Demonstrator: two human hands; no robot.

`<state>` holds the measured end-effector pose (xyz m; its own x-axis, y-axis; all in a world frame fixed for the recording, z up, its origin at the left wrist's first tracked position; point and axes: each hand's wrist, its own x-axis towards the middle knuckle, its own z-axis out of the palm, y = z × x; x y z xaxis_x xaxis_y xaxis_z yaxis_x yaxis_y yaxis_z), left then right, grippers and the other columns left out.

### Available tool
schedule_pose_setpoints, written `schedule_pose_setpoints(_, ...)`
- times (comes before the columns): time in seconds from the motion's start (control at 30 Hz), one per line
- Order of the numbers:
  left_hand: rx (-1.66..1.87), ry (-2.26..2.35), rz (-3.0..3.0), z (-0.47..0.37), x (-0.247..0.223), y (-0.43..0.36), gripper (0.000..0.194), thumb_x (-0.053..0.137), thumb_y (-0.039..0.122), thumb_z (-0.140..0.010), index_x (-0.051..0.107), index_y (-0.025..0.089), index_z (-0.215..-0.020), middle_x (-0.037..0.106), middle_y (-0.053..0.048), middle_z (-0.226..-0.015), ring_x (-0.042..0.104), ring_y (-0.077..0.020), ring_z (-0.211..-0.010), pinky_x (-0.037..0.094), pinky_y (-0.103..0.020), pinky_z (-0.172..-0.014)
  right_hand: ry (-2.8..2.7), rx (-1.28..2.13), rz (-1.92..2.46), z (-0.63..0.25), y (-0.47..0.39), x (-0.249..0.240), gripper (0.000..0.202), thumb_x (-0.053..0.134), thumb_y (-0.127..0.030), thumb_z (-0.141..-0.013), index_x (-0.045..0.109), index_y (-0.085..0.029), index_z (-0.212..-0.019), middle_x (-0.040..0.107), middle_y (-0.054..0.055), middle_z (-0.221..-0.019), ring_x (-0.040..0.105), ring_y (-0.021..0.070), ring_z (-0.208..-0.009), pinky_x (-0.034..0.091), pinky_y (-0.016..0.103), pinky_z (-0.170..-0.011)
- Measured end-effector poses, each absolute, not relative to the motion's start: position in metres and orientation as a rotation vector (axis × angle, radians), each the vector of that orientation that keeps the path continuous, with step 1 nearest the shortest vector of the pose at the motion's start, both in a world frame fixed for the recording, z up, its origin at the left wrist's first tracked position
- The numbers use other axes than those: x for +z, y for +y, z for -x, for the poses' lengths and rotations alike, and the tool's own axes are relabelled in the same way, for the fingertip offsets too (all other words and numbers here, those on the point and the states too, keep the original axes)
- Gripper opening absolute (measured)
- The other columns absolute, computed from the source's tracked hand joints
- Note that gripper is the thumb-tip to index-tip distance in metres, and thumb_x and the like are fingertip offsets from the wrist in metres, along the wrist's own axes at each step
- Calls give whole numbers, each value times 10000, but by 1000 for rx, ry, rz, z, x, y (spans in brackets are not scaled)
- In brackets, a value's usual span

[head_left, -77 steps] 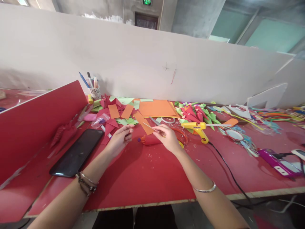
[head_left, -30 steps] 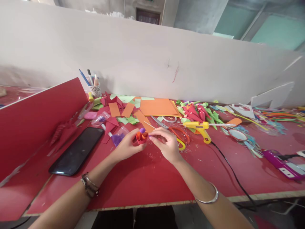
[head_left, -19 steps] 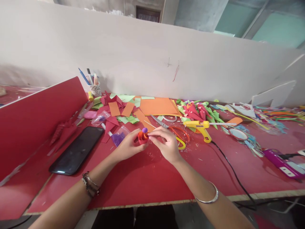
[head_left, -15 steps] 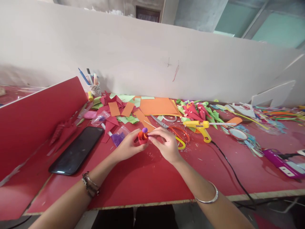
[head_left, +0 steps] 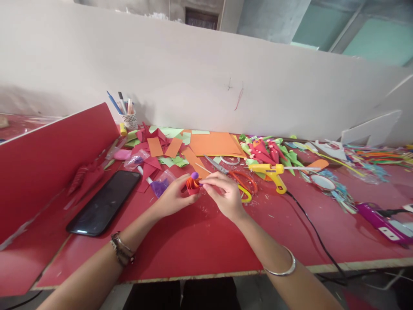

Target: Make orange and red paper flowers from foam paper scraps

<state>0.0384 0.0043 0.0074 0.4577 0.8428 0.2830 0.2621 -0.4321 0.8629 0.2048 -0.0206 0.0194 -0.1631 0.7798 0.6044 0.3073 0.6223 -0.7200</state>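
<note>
Between the fingers of my left hand (head_left: 176, 196) is a small red and orange paper figure (head_left: 192, 185), with a purple ball (head_left: 194, 175) on its top. My right hand (head_left: 225, 193) is closed in a pinch at the figure's right side. A bit of purple shows at its fingertips, too small to name. Just behind the hands lie a thin stick (head_left: 203, 167) and a pair of scissors (head_left: 243, 181) with orange handles. A bag of purple pieces (head_left: 159, 187) rests left of the figure.
A black phone (head_left: 103, 203) lies on the left of the red table. Coloured paper (head_left: 213, 143) and folded paper pieces (head_left: 263, 150) line the back. A yellow glue gun (head_left: 271, 173) with a black cord lies to the right, near a purple power strip (head_left: 383, 221).
Both hands stay over the same spot with the paper figure. The right fingertips have shifted very slightly toward it, and less purple shows at them.
</note>
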Motion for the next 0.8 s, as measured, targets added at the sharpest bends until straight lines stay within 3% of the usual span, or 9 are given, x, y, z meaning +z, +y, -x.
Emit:
schedule_pose_setpoints(0.27,925,883,-2010,-38,10,5,202,546,208,-713,551,166,-910,572,-40,-860,521,-170,-774,411,-267,-715,-1737,508,859,-205,-21,19,199,471,-184,-808,603,-258,-938,584,10,-811,558,128,-758,470,285,-679)
schedule_pose_setpoints(0.8,912,850,-2081,-37,12,4,190,529,203,-724,556,155,-906,589,-41,-882,537,-164,-788,418,-261,-716,-1760,559,844,-205,-20,19,110,517,-170,-768,586,-221,-837,546,8,-782,533,123,-722,458,277,-669)
